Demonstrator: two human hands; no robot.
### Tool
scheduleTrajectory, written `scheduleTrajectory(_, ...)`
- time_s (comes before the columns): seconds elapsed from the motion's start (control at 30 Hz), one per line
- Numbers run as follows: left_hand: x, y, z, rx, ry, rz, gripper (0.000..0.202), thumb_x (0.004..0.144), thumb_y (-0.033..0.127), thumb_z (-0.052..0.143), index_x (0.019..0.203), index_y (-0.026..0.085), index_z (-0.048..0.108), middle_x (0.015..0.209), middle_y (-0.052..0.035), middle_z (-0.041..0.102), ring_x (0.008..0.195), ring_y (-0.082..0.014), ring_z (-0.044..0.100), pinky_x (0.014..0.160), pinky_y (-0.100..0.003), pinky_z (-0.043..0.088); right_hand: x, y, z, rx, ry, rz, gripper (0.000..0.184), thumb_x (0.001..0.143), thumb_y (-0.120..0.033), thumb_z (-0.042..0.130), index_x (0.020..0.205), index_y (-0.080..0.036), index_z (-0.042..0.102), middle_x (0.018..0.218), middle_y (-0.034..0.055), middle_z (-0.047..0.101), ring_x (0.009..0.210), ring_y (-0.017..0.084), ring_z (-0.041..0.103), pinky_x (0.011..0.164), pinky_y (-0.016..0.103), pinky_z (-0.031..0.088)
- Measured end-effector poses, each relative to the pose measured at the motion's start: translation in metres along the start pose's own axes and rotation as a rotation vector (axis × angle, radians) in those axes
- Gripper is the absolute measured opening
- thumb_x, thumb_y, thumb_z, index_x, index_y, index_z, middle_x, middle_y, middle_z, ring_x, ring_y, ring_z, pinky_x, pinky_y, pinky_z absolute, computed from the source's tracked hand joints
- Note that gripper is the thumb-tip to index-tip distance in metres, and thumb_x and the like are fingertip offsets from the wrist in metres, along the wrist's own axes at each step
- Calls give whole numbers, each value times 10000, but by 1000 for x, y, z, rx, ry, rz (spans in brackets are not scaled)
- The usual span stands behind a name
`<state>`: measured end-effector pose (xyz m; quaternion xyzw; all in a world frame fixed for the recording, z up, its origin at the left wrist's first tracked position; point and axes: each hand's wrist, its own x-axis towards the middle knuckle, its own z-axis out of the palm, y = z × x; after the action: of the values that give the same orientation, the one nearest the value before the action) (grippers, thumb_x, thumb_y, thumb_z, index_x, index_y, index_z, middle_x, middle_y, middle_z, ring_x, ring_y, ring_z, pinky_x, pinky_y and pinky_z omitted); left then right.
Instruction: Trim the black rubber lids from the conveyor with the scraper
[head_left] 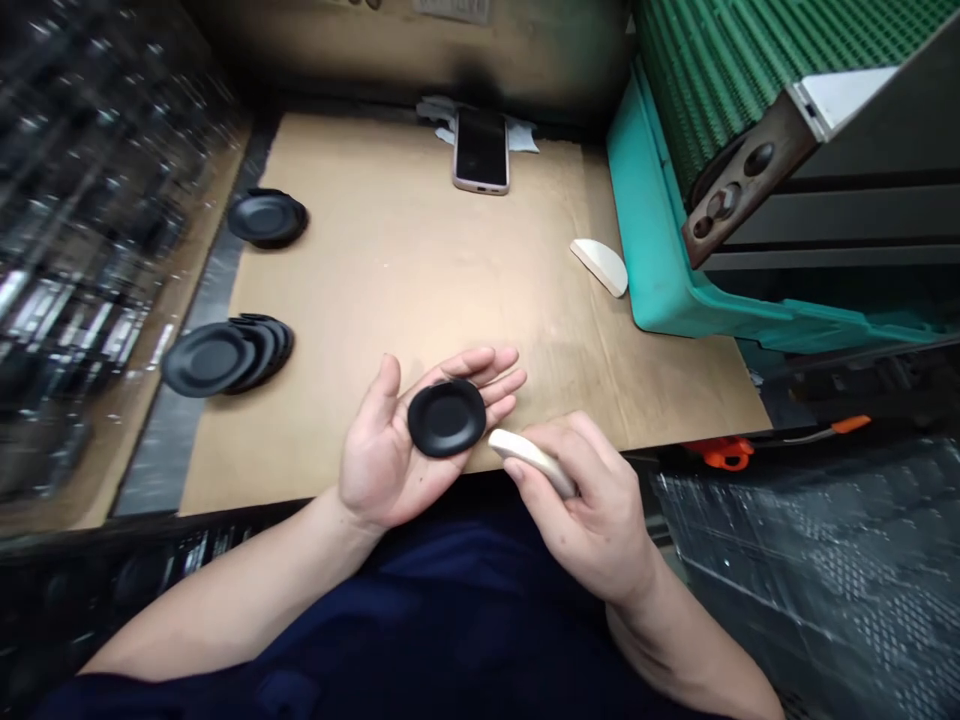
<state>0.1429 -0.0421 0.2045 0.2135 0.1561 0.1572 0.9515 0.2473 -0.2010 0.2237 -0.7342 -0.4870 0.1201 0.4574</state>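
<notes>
My left hand (427, 440) is palm up with its fingers stretched out, holding a shallow black oval dish-like part (448, 418) on the palm. My right hand (589, 500) is closed around an off-white piece with a rounded edge (529, 458), gripped between thumb and fingers. That piece's tip is just right of the black part, with a small gap between them. A similar off-white half-round piece (602, 266) lies on the cardboard. At the left are a lower group of overlapping black parts (217, 358) and an upper stack (266, 218).
Cardboard (390, 270) covers the bench. A phone (481, 152) lies at the back on crumpled pale cloth or paper. A teal crate (652, 220) and a metal bracket (750, 180) stand at the right. Clear plastic trays (75, 250) are blurred at left. An orange-handled tool (724, 453) lies right.
</notes>
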Motion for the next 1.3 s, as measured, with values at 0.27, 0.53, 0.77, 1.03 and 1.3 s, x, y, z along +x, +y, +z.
scheduleTrajectory(0.27,0,-1,-2,-34,-48,-6,676,1031,590,300,1288,80,661,1516,-214,519,1458,-377,435,1237,-493,312,-2,2,12,-111,25,-65,140,952,-144,607,1088,-173,626,907,39,622,802,162,604,725,315,508)
scheduleTrajectory(0.53,-2,-2,-4,32,-1,-116,442,1036,332,430,1345,96,639,1490,-171,562,1473,-321,426,1243,-471,306,29,6,21,-488,9,-308,157,992,-177,553,1065,-131,684,870,66,668,764,200,577,689,356,437)
scheduleTrajectory(0.77,0,-2,-5,32,42,-129,429,1032,324,438,1325,103,661,1446,-139,611,1478,-296,421,1264,-434,271,38,10,20,-453,49,-291,186,1010,-183,521,1089,-110,674,892,79,659,794,204,582,717,346,453)
scheduleTrajectory(1.03,0,-2,-1,33,-7,-30,490,1066,389,338,1171,83,706,1499,-195,543,1449,-343,458,1258,-487,278,11,-1,23,-380,-71,-294,146,997,-190,527,1011,-135,662,807,52,609,718,197,523,660,346,399)
scheduleTrajectory(1.3,-3,-1,-1,111,-16,-5,636,1061,519,246,1132,90,710,1450,-202,585,1436,-352,472,1257,-491,274,21,-6,37,-335,-33,-377,164,991,-193,514,954,-136,663,753,36,593,692,198,506,645,356,392)
